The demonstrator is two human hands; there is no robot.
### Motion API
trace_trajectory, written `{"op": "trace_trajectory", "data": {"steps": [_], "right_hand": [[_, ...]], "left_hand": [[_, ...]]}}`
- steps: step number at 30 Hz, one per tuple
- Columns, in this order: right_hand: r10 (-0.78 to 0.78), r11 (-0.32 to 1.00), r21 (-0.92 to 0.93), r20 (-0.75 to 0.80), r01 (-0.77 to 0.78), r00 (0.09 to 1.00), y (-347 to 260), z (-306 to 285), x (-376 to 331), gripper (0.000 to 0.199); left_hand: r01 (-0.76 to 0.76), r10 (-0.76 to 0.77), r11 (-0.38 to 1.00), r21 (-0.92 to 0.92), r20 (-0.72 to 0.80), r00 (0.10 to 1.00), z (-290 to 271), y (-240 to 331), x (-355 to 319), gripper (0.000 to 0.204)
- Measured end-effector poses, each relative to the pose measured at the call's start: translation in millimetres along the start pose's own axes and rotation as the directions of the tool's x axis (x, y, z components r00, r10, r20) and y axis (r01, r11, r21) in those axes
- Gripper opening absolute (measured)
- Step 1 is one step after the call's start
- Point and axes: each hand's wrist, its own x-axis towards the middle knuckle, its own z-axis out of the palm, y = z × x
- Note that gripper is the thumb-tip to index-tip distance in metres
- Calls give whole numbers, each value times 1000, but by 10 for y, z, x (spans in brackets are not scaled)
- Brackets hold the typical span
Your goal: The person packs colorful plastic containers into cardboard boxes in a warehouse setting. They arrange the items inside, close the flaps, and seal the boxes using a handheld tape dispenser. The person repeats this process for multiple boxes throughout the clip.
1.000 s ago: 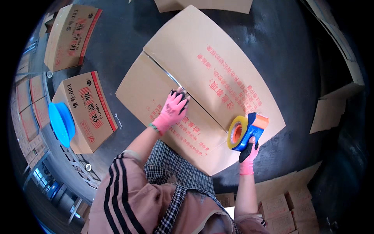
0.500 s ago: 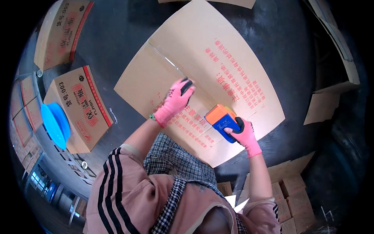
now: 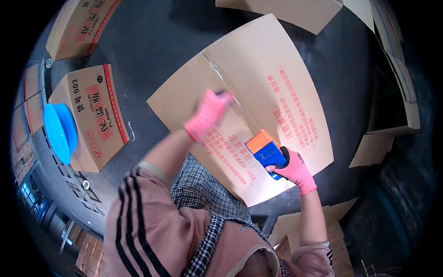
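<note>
A brown carton [image 3: 258, 60] with red print lies before me, its two flaps meeting along a middle seam. A shiny strip of clear tape [image 3: 224, 82] runs down that seam. My right hand [image 3: 295, 171], in a pink glove with dark fingertips, is closed round a blue and orange tape dispenser [image 3: 267, 151] on the seam, toward the near edge. My left hand [image 3: 210, 115], gloved alike, is over the left flap with its fingertips close to the tape. Motion smears its fingers, so their pose and any contact are unclear.
To the left stands a printed carton [image 3: 94, 115] with a blue plastic basin [image 3: 60, 134] against it. Another carton [image 3: 83, 30] is at the far left. Cardboard pieces lie at the far edge [image 3: 281, 11] and right [image 3: 371, 150]. More cartons [image 3: 339, 249] sit near my right arm.
The carton and surroundings have shifted in view, the carton's far end moving right and down. My left hand is more blurred, and more of the taped seam shows. The right hand keeps its grip.
</note>
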Motion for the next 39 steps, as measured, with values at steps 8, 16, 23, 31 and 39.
{"op": "trace_trajectory", "data": {"steps": [8,16,23,31,39], "right_hand": [[13,999,36,-142,-8,990,-704,83,659,58],[111,988,120,-84,-100,990,-723,97,716,63],[58,974,219,-34,-49,998,-778,74,874,51],[55,993,110,-45,-49,998,747,92,-807,66],[384,923,76,-93,-379,918,2715,206,-1709,68]], "left_hand": [[-110,260,859,501,-241,935,-1169,312,1676,59],[26,100,731,682,-145,984,-780,469,1489,62],[15,463,528,849,-302,833,-291,297,1319,46],[155,371,482,862,-361,855,-542,259,1409,57],[-98,714,-180,979,198,672,722,-636,133,52]]}}
